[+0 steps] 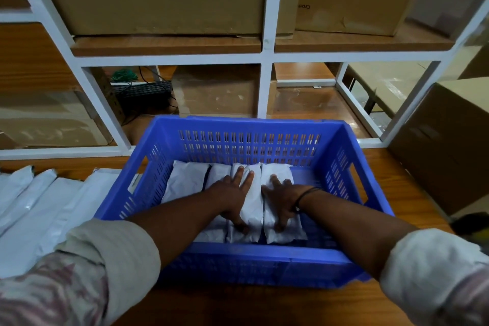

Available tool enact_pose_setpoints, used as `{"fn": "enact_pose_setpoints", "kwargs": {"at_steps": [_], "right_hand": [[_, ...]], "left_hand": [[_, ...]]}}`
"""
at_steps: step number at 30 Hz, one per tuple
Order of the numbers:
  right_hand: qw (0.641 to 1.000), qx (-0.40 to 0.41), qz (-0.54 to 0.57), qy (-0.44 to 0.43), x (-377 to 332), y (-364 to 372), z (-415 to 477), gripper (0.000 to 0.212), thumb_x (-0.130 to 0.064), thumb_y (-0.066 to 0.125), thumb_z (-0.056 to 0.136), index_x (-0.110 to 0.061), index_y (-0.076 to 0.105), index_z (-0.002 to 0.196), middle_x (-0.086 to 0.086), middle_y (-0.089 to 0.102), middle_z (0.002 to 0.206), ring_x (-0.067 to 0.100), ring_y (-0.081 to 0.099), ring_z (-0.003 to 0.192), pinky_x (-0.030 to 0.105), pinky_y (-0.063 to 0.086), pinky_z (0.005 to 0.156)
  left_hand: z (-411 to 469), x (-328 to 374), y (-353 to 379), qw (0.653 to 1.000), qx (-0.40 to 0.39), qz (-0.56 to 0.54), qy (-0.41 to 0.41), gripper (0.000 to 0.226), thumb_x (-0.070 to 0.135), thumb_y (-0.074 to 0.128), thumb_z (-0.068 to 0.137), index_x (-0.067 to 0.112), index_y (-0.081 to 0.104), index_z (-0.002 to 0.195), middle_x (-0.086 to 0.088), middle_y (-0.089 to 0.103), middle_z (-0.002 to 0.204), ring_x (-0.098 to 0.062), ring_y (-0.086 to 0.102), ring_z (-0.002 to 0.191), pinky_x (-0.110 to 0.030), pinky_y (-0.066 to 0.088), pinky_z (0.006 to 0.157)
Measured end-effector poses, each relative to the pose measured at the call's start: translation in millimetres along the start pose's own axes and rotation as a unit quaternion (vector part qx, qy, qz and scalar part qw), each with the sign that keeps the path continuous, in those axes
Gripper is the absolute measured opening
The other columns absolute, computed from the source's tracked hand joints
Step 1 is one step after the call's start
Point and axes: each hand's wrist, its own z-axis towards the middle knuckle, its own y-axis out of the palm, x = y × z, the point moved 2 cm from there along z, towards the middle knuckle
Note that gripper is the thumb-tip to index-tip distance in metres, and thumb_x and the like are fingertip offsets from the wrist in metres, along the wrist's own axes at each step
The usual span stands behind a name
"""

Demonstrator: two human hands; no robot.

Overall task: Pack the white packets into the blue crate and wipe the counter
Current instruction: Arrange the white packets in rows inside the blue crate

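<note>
Both hands lie flat with fingers spread, gripping nothing: the left hand (235, 193) and right hand (281, 200) press the packets (251, 204) standing in a row inside the blue crate (259, 259). Best to push them toward 9 o'clock, so the loose packets (39, 209) on the counter (264, 304) at 9 o'clock will fit.

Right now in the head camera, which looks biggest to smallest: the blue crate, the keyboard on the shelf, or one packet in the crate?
1. blue crate, by far.
2 and 3. black keyboard and leftmost crate packet look alike; the keyboard sits farther away, so unsure.
</note>
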Motion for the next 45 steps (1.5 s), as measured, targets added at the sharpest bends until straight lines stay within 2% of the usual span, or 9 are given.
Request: {"fn": "enact_pose_setpoints", "kwargs": {"at_steps": [11,17,22,25,28,33,38,42,45], "right_hand": [[1.000,-0.001,0.013,0.013,-0.2,1.9,2.5,0.140,-0.047,0.090,0.065,-0.023,-0.010,0.160,0.019,-0.024,0.162,0.052,0.002,0.148,0.054,0.027,0.119],[1.000,0.019,-0.006,0.016,-7.5,2.6,-6.4,0.131,-0.041,0.087,0.072,-0.016,-0.006,0.160,0.023,-0.018,0.162,0.049,0.002,0.150,0.048,0.026,0.118],[0.999,0.032,0.024,0.001,-2.3,-14.6,-17.5,0.131,-0.054,0.089,0.064,-0.019,0.007,0.159,0.019,-0.002,0.164,0.046,0.019,0.146,0.049,0.034,0.116],[0.994,0.089,0.058,0.010,3.5,-29.7,-31.7,0.127,-0.049,0.086,0.071,-0.017,0.001,0.161,0.018,-0.002,0.166,0.044,0.005,0.151,0.049,0.018,0.122],[0.982,0.177,0.073,0.002,-1.2,-52.5,-48.7,0.114,-0.045,0.083,0.075,-0.013,0.012,0.158,0.021,0.008,0.164,0.041,0.006,0.151,0.047,0.013,0.123],[0.950,0.292,0.114,0.012,-35.6,-98.6,-75.2,0.110,-0.046,0.080,0.078,-0.013,0.013,0.159,0.021,0.009,0.164,0.043,0.018,0.148,0.045,0.025,0.120],[0.916,0.369,0.155,0.022,-101.9,-147.0,-77.3,0.100,-0.041,0.077,0.082,-0.013,0.018,0.158,0.022,0.015,0.161,0.042,0.022,0.146,0.044,0.028,0.118],[0.901,0.386,0.197,0.017,-174.9,-176.8,-61.8,0.089,-0.043,0.073,0.086,-0.010,0.025,0.154,0.023,0.022,0.159,0.039,0.022,0.147,0.043,0.022,0.120],[0.895,0.385,0.225,-0.011,-239.9,-197.2,-51.7,0.088,-0.042,0.072,0.088,-0.010,0.025,0.155,0.023,0.022,0.159,0.036,0.018,0.149,0.042,0.018,0.122]], "left_hand": [[3.2,-0.3,2.8,1.000,0.006,0.004,-0.003,0.150,0.075,0.076,0.066,0.019,-0.034,0.151,-0.013,-0.039,0.158,-0.042,0.010,0.151,-0.048,0.032,0.115],[1.3,1.2,2.6,1.000,0.011,0.007,-0.007,0.150,0.076,0.076,0.066,0.018,-0.033,0.152,-0.014,-0.038,0.158,-0.042,0.011,0.151,-0.048,0.031,0.114],[-6.1,-3.2,-5.5,0.999,-0.018,-0.032,-0.018,0.152,0.077,0.077,0.061,0.022,-0.031,0.153,-0.011,-0.037,0.159,-0.041,-0.003,0.153,-0.051,0.017,0.121],[-18.2,-13.7,-21.5,0.997,-0.015,-0.060,-0.047,0.147,0.077,0.075,0.064,0.023,-0.027,0.155,-0.011,-0.034,0.161,-0.041,-0.010,0.152,-0.054,0.006,0.123],[-27.0,-34.2,-39.8,0.994,0.026,-0.045,-0.095,0.135,0.074,0.072,0.070,0.021,-0.013,0.160,-0.015,-0.022,0.164,-0.043,-0.006,0.153,-0.055,0.008,0.124],[-68.6,-74.6,-73.2,0.979,0.171,-0.045,-0.102,0.092,0.068,0.066,0.081,0.027,0.031,0.155,-0.011,0.022,0.163,-0.039,0.023,0.147,-0.050,0.028,0.118],[-138.5,-147.5,-76.8,0.937,0.301,-0.116,-0.134,0.070,0.063,0.060,0.087,0.033,0.043,0.149,-0.001,0.041,0.156,-0.031,0.039,0.139,-0.043,0.035,0.113],[-195.9,-215.8,-43.9,0.917,0.330,-0.171,-0.143,0.059,0.057,0.066,0.082,0.032,0.060,0.135,-0.001,0.060,0.137,-0.030,0.054,0.127,-0.042,0.045,0.104],[-233.2,-274.3,-6.1,0.907,0.311,-0.207,-0.194,0.063,0.063,0.068,0.078,0.031,0.062,0.132,0.000,0.062,0.135,-0.028,0.056,0.123,-0.043,0.050,0.100]]}}
